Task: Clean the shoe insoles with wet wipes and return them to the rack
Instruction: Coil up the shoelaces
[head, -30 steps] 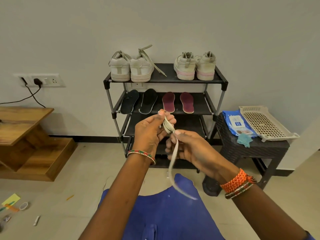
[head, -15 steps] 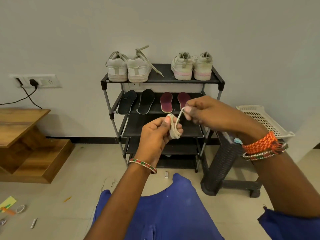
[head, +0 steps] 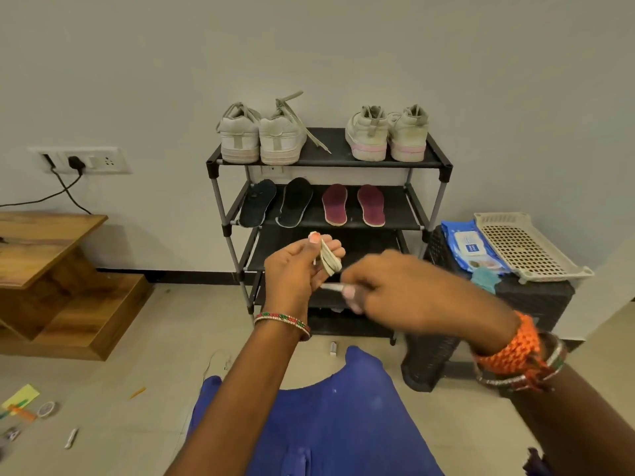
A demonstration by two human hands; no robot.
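Black shoe rack (head: 443, 166) sits mid-frame, four insoles (head: 371, 205) lined up on its second shelf. Lower centre, left hand (head: 295, 269) grips a looped shoelace (head: 329, 257); blurry right hand (head: 405, 286) pinches its loose end.

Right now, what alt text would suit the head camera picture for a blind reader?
A person's left hand holds a coiled off-white shoelace while the blurred right hand pinches its loose end, before a black four-tier shoe rack with two pairs of pale sneakers above four insoles; a blue wet-wipes pack lies on a dark stool at right.
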